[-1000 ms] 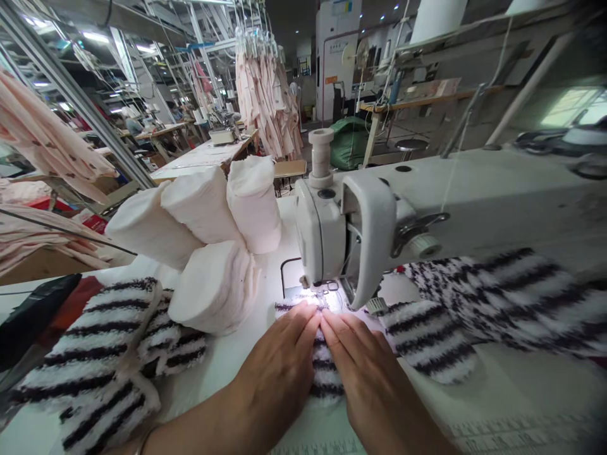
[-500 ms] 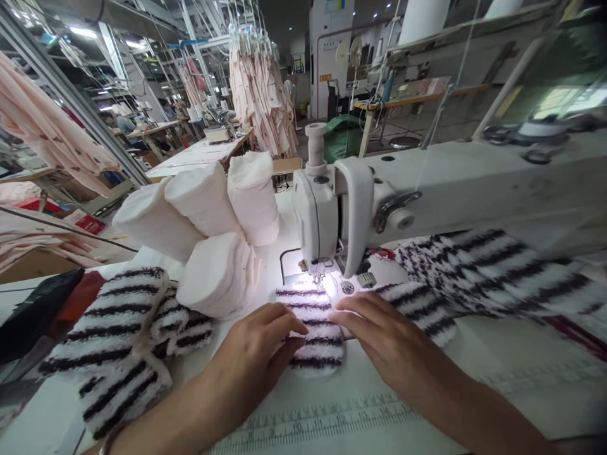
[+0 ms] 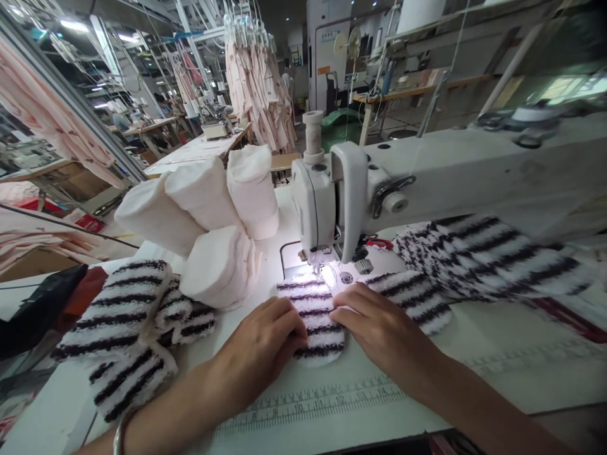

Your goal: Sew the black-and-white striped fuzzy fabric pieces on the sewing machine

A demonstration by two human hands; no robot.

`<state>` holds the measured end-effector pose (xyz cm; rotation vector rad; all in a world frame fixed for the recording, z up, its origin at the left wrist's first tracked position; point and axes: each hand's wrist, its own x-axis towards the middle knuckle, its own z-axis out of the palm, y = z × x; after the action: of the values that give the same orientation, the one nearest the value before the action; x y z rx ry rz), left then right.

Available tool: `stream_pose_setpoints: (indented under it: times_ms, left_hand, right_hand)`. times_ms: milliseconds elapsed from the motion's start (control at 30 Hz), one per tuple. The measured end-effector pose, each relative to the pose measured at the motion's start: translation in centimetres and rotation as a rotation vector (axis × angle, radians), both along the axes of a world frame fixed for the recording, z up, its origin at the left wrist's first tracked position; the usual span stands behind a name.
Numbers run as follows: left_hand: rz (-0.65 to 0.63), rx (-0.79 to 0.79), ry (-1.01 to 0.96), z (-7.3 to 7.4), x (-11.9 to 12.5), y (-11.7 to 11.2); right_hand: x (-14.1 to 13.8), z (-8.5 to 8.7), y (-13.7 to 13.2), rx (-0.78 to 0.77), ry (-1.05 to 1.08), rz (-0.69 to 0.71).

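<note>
A black-and-white striped plush fabric piece (image 3: 318, 325) lies flat with its far edge under the lit needle area of a white sewing machine (image 3: 327, 208). My left hand (image 3: 265, 338) is closed at its left edge, thumb and fingers pinched on the fabric. On the opposite edge, my right hand (image 3: 379, 322) pinches the cloth between thumb and bent fingers, close to the presser foot. Another striped piece (image 3: 412, 297) lies just behind my right hand. The fingertips are partly hidden against the pile.
Several white fabric stacks (image 3: 220, 265) stand left of the machine. Joined striped pieces (image 3: 128, 316) lie at the left, and more striped fabric (image 3: 493, 253) rests under the machine arm. A ruler strip (image 3: 308, 404) runs along the table front. Red snips (image 3: 379, 242) lie behind the needle.
The fingers of both hands have curled in more at the edges of the striped piece. The whole view has shifted slightly; the piece stays at the needle.
</note>
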<state>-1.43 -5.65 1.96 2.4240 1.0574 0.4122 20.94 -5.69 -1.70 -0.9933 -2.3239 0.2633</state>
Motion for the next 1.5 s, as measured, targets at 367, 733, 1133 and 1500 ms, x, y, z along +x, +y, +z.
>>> stream_pose_setpoints:
  times_ms: [367,733,1133,1500]
  left_hand:
    - [-0.178,0.106,-0.001,0.7,0.9,0.5]
    - [-0.282,0.126,0.062,0.4,0.4,1.8]
    - [-0.210,0.200,0.014,-0.9,-0.4,4.6]
    - [-0.100,0.347,0.106,-1.3,0.5,4.5]
  right_hand:
    - [-0.8,-1.9,-6.6,0.262,-0.155,-0.230]
    - [-3.2,-2.7,-6.3,0.272,-0.201,-0.382]
    - [-3.3,-1.1,-2.3,0.314,-0.189,-0.364]
    - [-1.4,-0.5,0.6,0.146,-0.167,-0.275]
